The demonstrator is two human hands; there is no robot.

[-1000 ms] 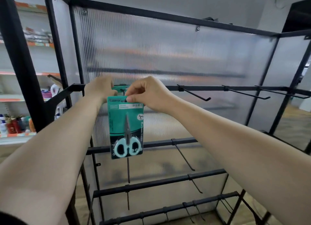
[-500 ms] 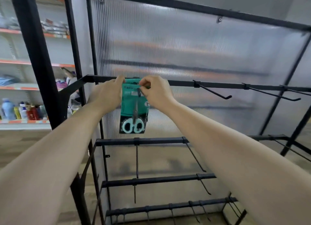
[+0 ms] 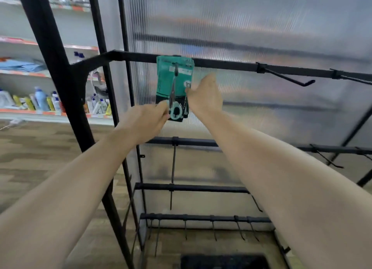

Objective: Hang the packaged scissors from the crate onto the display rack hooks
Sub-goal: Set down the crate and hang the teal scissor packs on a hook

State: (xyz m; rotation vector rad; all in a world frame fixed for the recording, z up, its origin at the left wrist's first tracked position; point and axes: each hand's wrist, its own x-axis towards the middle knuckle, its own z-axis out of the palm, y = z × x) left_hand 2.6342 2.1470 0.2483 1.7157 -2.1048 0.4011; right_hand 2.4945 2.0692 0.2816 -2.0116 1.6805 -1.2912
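Upper centre, our scissors pack (image 3: 174, 81) now hangs on its hook (image 3: 176, 69); left hand (image 3: 145, 120) pinches its bottom, right hand (image 3: 203, 99) seemingly let go, fingers loose.

One wide-angle view, worn on the head, faces the display rack (image 3: 221, 64) from arm's reach, tilted slightly downward. The forearms enter from 7 and 5 o'clock; the left hand (image 3: 145, 120) and right hand (image 3: 203, 99) meet just above centre. Store shelves (image 3: 50, 113) lie well off at 9 o'clock, the floor (image 3: 40, 158) at 8 o'clock.
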